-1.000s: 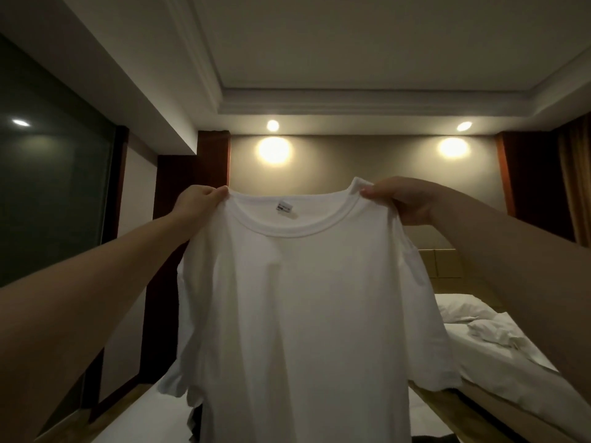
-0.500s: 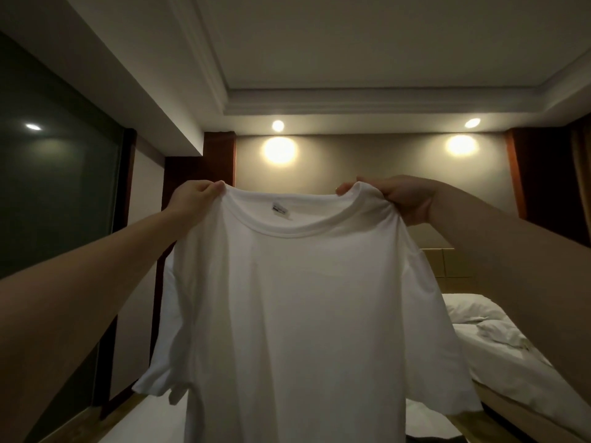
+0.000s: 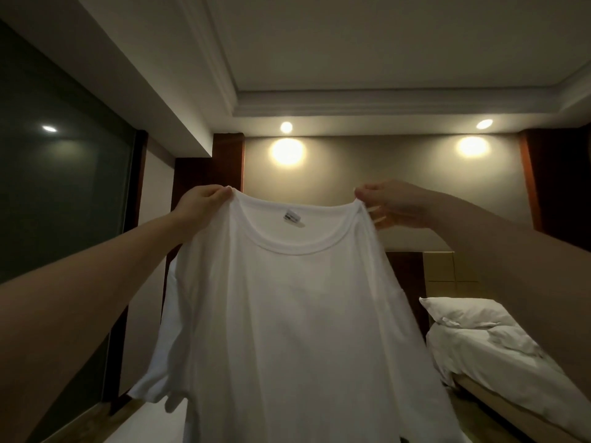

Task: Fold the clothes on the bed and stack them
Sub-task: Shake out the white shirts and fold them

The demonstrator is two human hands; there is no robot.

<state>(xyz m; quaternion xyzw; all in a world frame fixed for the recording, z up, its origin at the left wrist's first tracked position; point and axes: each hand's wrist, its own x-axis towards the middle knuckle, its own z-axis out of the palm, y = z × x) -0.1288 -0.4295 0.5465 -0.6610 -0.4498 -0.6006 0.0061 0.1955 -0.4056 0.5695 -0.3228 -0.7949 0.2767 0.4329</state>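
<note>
A white T-shirt (image 3: 297, 330) hangs full length in front of me, collar up with its label showing inside the neck. My left hand (image 3: 200, 203) pinches the shirt's left shoulder beside the collar. At the other shoulder, my right hand (image 3: 388, 204) pinches the fabric between thumb and fingers. Both arms are stretched forward and raised. The shirt's hem runs out of view at the bottom, and its left sleeve dangles at the lower left.
A bed with a white pillow (image 3: 463, 314) and rumpled white bedding (image 3: 511, 375) stands to the right. A strip of white bed surface (image 3: 153, 423) shows below the shirt at the left. A dark glass wall (image 3: 57, 193) is on the left.
The shirt has been pulled wider at the shoulders and hangs flatter. My right hand has shifted its hold to the outer shoulder. The view has tilted slightly.
</note>
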